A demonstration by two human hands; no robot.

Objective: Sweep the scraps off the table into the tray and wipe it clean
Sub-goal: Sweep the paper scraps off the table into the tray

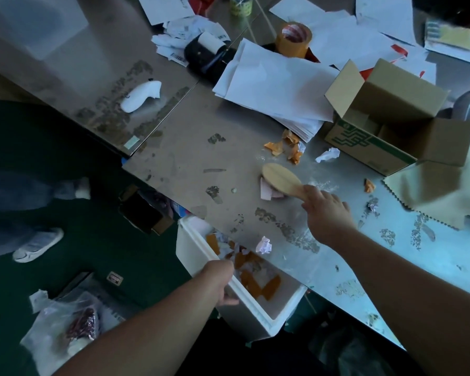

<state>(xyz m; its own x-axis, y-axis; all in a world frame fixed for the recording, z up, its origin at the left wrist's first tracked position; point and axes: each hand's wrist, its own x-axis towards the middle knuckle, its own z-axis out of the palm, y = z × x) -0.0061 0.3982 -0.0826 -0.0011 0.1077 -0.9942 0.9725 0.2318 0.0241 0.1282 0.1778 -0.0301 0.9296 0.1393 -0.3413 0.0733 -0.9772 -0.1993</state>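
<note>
Scraps [286, 146] of orange and white paper lie scattered on the worktop [190, 164] in your head view: a torn orange cluster near the stack of white sheets [274, 88], a crumpled white ball [328, 154] just beside the cardboard box [385, 126], a pink piece [266, 192] under the brush, and a crumpled ball [264, 245] close to the worktop edge above the tray. They look light and soft, so expect them to flutter or skip rather than slide; short low strokes should serve you better than hard flicks. Your right hand [327, 210] is closed around the handle of the wooden brush [281, 177], whose head rests on the pink piece; that stiff handle is the right place to hold. Your left hand [219, 280] is wrapped over the near rim of the white foam tray [255, 318], held below the worktop edge with orange and white pieces already inside. The tray seems light and brittle, so grip the rim gently. The dry stains on the worktop will likely need a cloth [423, 191]
</note>
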